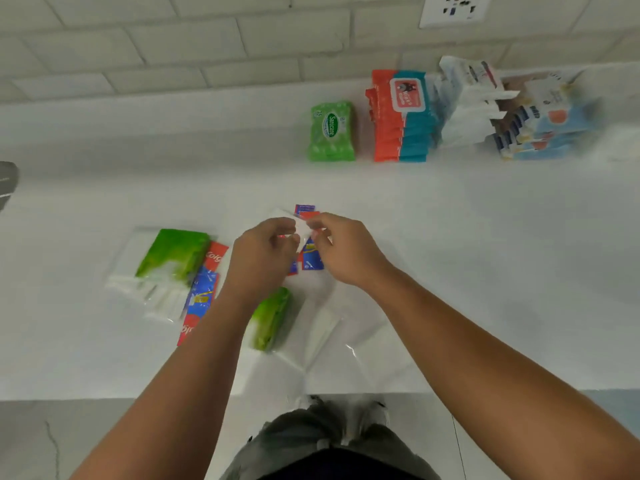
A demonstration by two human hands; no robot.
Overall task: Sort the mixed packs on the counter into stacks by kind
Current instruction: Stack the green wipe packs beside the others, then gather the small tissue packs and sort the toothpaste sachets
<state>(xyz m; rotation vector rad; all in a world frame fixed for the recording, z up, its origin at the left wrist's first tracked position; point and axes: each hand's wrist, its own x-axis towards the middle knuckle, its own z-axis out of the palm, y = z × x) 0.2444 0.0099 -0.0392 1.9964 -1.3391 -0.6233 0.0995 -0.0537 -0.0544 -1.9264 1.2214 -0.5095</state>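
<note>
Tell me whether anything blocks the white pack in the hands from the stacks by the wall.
Nothing visible does. The left hand and right hand pinch the white pack; only bare counter lies between it and the stacks.

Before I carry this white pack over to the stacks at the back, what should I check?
1. Grip: left hand and right hand both pinch the white pack: ok.
2. Pack clear of the blue sachets beneath: cannot tell.
3. Counter between here and the stacks unobstructed: ok.
4. White stack at the back matches this pack's kind: cannot tell.
5. Near pile sorted: green pack and Colgate pack lie mixed: not ok.
</note>
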